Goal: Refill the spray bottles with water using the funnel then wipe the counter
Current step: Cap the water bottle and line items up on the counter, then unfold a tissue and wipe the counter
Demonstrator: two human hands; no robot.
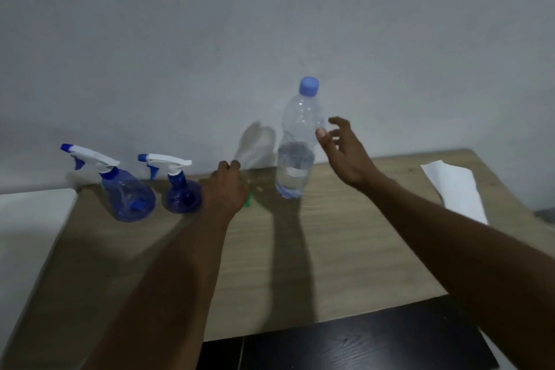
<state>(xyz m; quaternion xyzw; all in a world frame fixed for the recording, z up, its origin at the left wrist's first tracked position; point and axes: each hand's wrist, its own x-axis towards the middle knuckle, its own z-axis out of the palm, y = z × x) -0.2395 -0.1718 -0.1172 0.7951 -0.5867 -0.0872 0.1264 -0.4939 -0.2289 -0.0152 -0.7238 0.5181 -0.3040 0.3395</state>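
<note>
Green funnel (247, 203) sat under the left hand (225, 186), grip unclear, while the right hand (345, 153), fingers spread, hovered at three o'clock of the water bottle (295, 141).

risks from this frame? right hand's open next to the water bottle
1. The open right hand hovers beside the tall water bottle, at its upper half; a bump there could topple it, though its cap is on.
2. The left hand covers a green piece, likely the funnel, right beside the smaller spray bottle; lifting it could knock that bottle.
3. The paper towel lies at the counter's right edge and might slide off.
</note>
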